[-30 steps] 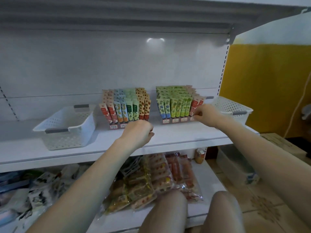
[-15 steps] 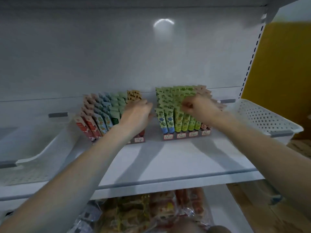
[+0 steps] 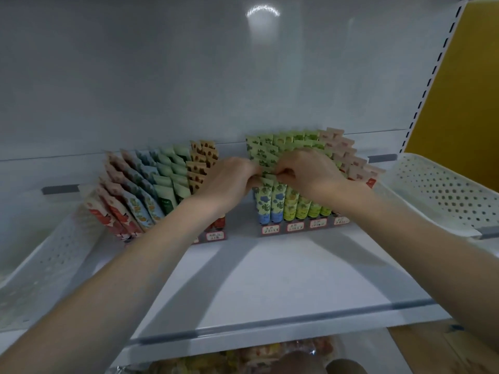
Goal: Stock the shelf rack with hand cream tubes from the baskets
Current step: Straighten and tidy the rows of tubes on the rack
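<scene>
Left hand (image 3: 229,182) and right hand (image 3: 310,174), fingers curled, pinch pale-green floral plastic tube (image 3: 266,177); dark tiered rack (image 3: 280,231), 12 o'clock.

Left rack tubes (image 3: 151,190): red, blue, green, brown columns, caps down, crimped ends leaning back in stepped rows. Right rack tubes (image 3: 294,203): blue-flowered, yellow-green, pink columns, same pose; front-left crimp apparently pinched by fingers (image 3: 283,172). Left basket (image 3: 54,260), right basket (image 3: 437,190): white, perforated, flanking racks on shelf (image 3: 270,279).
</scene>
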